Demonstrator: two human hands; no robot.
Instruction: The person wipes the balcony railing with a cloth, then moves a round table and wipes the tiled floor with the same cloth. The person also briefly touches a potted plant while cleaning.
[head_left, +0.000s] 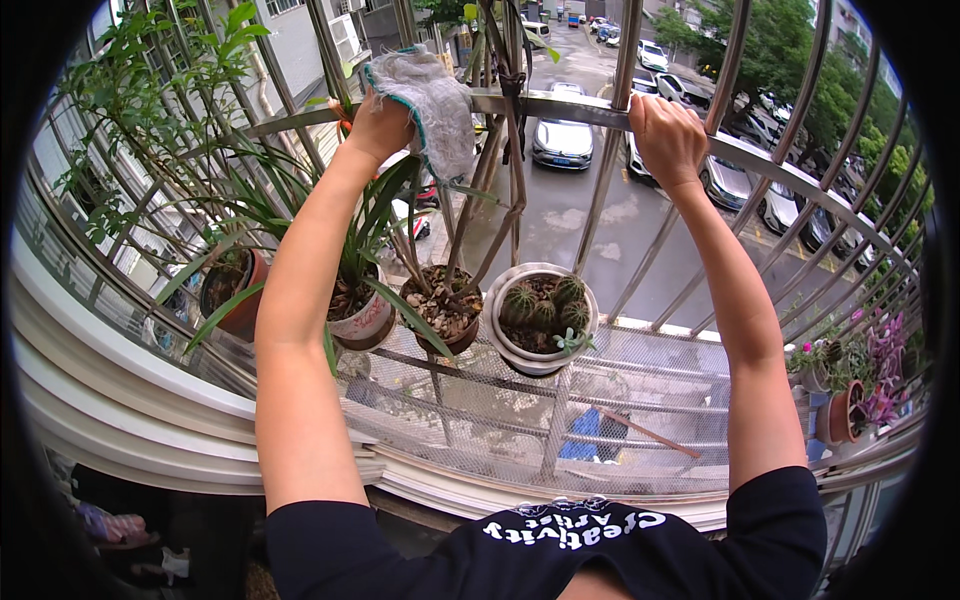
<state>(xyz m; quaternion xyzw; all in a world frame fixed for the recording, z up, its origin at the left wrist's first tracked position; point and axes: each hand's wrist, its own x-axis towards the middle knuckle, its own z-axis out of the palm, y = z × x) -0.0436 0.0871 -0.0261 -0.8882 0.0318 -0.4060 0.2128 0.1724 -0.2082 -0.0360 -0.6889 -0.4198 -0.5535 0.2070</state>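
My left hand (381, 126) is at the horizontal metal rail, with a whitish, frayed cloth (431, 105) with a green edge draped over its fingers and hanging down in front of the rail. The fingertips are hidden by the cloth. To the right, my right hand (667, 139) grips the metal rail (559, 107) beside an upright bar, its fingers curled over the top. Between my arms stand a white pot of cacti (541, 319), a brown pot with woody stems (444, 309) and a patterned white pot (364, 319) with long leaves.
Upright metal bars (600, 202) curve around me. A terracotta pot (244, 296) stands at the left, and flowering plants (877, 367) at the right. Beneath the pots is a perforated metal floor (637, 382). The white window frame (135, 397) runs along the near side. Outside, cars are parked below.
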